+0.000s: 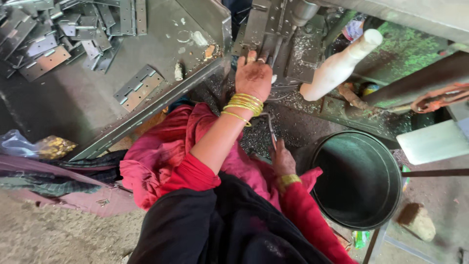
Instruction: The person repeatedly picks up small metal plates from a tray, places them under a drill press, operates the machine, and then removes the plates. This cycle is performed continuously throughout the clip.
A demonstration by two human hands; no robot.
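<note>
1. Nearest me, my right hand (283,161) has its fingers closed round a thin bent metal rod (270,128).
2. My left hand (253,76) reaches to the grey metal press plate (266,24); I cannot tell how its fingers sit.
3. Flat steel hinges (138,87) lie on the worktop (88,107); a dark round metal bucket (359,178) stands right.

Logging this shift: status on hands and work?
Left hand on machine bed. Right hand grips thin metal rod. Hinges piled left; bucket right.

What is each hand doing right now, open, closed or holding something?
Left hand: fingers stretched out onto the metal piece at the machine; grip cannot be told.
Right hand: closed on a thin rod.
</note>
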